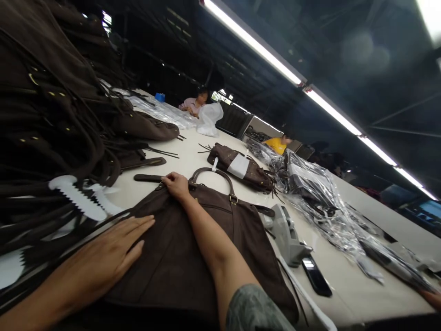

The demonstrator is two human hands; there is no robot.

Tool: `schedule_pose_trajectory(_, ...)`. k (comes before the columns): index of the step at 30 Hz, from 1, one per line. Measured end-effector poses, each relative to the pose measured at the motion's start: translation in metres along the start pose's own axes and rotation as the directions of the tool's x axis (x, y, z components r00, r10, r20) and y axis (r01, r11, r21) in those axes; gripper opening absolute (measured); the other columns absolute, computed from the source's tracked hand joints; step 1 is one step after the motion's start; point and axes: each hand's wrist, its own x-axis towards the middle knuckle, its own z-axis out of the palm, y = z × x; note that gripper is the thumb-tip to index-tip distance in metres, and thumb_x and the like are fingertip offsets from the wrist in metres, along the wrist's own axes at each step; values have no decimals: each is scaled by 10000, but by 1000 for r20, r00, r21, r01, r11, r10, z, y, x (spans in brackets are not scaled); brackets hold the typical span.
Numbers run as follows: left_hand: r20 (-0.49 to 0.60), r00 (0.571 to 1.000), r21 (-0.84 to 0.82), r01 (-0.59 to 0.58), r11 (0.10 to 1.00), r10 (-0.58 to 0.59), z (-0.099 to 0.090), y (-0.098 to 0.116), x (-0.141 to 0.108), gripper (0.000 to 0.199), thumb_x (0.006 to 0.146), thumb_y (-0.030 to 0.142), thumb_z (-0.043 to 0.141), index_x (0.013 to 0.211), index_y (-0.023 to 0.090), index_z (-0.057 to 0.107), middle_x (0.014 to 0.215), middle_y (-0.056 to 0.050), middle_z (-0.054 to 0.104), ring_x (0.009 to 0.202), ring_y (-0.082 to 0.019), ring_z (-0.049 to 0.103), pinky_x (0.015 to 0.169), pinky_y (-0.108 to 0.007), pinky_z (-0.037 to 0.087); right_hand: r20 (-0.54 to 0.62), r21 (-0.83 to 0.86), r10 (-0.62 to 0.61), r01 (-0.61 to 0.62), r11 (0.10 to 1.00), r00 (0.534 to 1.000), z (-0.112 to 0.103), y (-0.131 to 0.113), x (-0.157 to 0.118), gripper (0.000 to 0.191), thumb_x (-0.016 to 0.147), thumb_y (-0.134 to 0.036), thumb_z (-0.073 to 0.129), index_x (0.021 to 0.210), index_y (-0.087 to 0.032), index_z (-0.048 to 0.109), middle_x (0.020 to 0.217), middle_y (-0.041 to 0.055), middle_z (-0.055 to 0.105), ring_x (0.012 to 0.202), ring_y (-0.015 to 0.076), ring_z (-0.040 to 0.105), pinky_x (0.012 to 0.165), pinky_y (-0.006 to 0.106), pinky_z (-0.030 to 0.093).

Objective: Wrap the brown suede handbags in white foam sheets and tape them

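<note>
A dark brown handbag (165, 262) lies flat in front of me, its arched handle (230, 178) pointing away. Flat on the left part of the bag rests my left hand (120, 243), fingers stretched out, holding nothing. My right hand (176, 185) reaches across to the bag's far left corner. Its fingers are closed on the top edge there, beside a dark strap tab (148, 178) that sticks out to the left. What exactly lies under the fingertips is partly hidden. A small white tie (215, 164) sits around the handle.
Brown bags (51, 101) are heaped at the left, with white notched strips (77, 197) among their straps. Beyond my bag lies another brown bag (241, 166) with a white wrap. A grey tape dispenser (287, 236), phone (316, 275) and plastic-wrapped bags (310, 184) are right. Two people sit farther off.
</note>
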Motion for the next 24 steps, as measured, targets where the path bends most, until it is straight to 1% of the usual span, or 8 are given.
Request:
schedule_pose_trajectory(4, 22, 995, 191, -98, 977, 96, 10, -12, -5, 651, 898, 514, 432, 1487, 246, 364, 1566, 2, 328, 1427, -267, 360, 1244, -475, 200, 17, 79, -94, 93, 993, 995, -4, 5, -4, 183, 951, -327, 580, 969, -181, 689, 937, -2, 709, 864, 120, 625, 818, 210, 466)
schedule_pose_trajectory(9, 40, 994, 207, -110, 972, 104, 15, -16, 1, 649, 889, 516, 383, 1448, 190, 440, 1550, -44, 345, 1423, -279, 366, 1219, -512, 257, -1, 66, -227, 227, 972, 974, -23, 3, -26, 209, 969, -260, 544, 1113, -184, 676, 1136, 25, 689, 1049, 116, 622, 956, 212, 447)
schedule_pose_trajectory(11, 49, 995, 181, -99, 978, 92, 10, -10, 4, 646, 869, 516, 377, 1395, 166, 513, 1523, -77, 389, 1416, -294, 376, 1212, -533, 262, 78, 26, -326, 325, 945, 942, -29, 1, -38, 252, 984, -261, 520, 1187, -197, 654, 1245, 29, 657, 1195, 120, 570, 1055, 228, 392)
schedule_pose_trajectory(13, 78, 995, 161, -69, 984, 57, 0, 0, 7, 631, 851, 498, 393, 1349, 149, 561, 1494, -100, 427, 1398, -310, 401, 1204, -549, 272, 230, -54, -405, 427, 903, 885, -33, -3, -48, 314, 1003, -274, 489, 1283, -185, 599, 1394, 50, 568, 1353, 143, 447, 1148, 280, 310)
schedule_pose_trajectory(15, 127, 992, 160, -28, 987, 8, -13, 13, 9, 602, 858, 439, 396, 1345, 126, 559, 1492, -106, 421, 1395, -309, 407, 1196, -554, 280, 375, -151, -381, 461, 874, 845, -36, -10, -52, 373, 1017, -287, 460, 1364, -165, 526, 1509, 77, 443, 1437, 185, 336, 1189, 369, 267)
schedule_pose_trajectory(17, 183, 983, 158, 4, 987, -33, -26, 26, 10, 587, 875, 387, 387, 1363, 93, 529, 1506, -111, 385, 1405, -303, 390, 1187, -554, 282, 412, -247, -285, 407, 879, 866, -45, -21, -51, 402, 1015, -308, 467, 1390, -167, 488, 1536, 92, 399, 1438, 221, 336, 1176, 426, 293)
schedule_pose_trajectory(21, 223, 973, 146, 32, 989, -65, -41, 40, 10, 610, 921, 402, 316, 1412, 67, 452, 1535, -121, 321, 1437, -284, 329, 1183, -536, 265, 310, -335, -213, 316, 887, 927, -97, -46, -57, 416, 1007, -370, 484, 1350, -137, 503, 1461, 139, 482, 1357, 247, 442, 1111, 397, 369)
schedule_pose_trajectory(24, 264, 964, 197, -7, 980, -46, -34, 32, 9, 576, 888, 370, 296, 1316, 93, 563, 1506, -128, 378, 1421, -288, 363, 1165, -545, 276, 345, -314, -253, 365, 876, 904, -163, -54, -102, 402, 979, -459, 519, 1226, -153, 599, 1275, 112, 628, 1200, 256, 571, 1022, 378, 437)
